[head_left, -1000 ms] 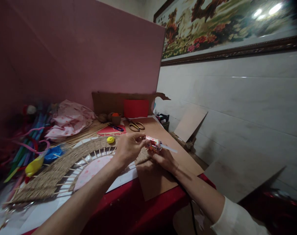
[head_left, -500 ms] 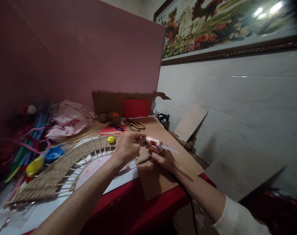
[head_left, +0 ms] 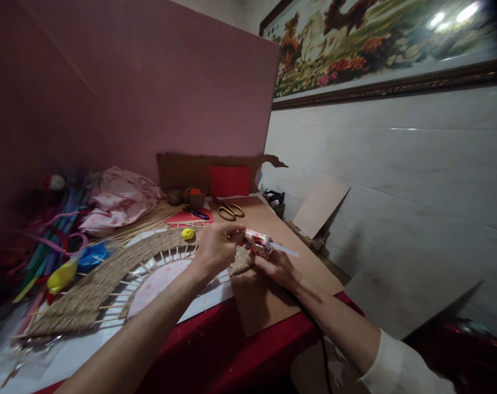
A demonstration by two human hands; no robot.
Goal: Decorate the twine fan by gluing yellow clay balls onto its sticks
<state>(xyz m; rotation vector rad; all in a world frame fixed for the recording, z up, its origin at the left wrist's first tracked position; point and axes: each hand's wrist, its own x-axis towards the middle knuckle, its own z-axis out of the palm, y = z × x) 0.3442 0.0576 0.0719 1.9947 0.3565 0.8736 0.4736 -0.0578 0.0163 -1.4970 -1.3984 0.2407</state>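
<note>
White-cuffed right hand (head_left: pixel 279 269), curled closed around a shiny, colourfully printed cylinder (head_left: pixel 258 243) from below, fingers mostly hidden! Left hand (head_left: pixel 213 249), fingertips bunched right at the cylinder's left end; whether they pinch it, can't tell. Long axis runs crosswise between the hands, and a translucent, slender stick (head_left: pixel 286 250) juts from the right end, slanting rightward. Beyond the grip, left: a small yellow lump (head_left: pixel 187 234). Farther back, upright red card (head_left: pixel 229 181)!

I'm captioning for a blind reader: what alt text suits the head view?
A person's left hand and right hand meet at a patterned tool with a pale stick poking out. A woven arch lies at left; scissors lie beyond the hands.
</note>
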